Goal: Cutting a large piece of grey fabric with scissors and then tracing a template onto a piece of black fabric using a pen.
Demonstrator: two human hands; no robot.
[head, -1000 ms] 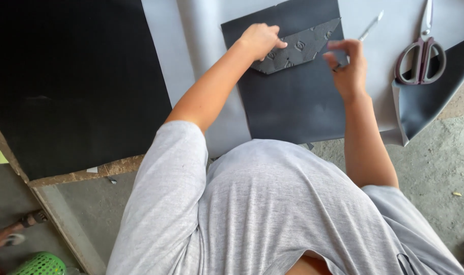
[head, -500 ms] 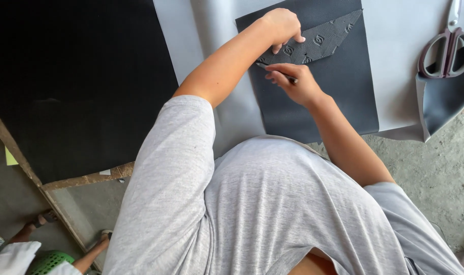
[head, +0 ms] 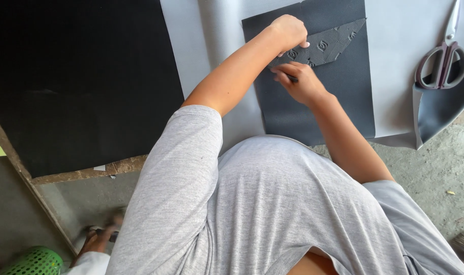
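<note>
Fingers of the left hand (head: 289, 31) pressed a patterned grey template (head: 323, 48) flat on a dark sheet (head: 318, 107) at the far side. Just near it, the right hand (head: 302, 81) clenched a dark pen (head: 291, 78) against the template's lower edge. Scissors (head: 443, 58) lay far right.

looks like a small workshop, the cutting kind. big grey sheet (head: 395, 66) spread out on rough concrete floor (head: 435, 173), scissors (head: 443, 58) lying well right of the fingers, a black sheet (head: 79, 76) on a worn wooden board (head: 84, 173) off to their left.
</note>
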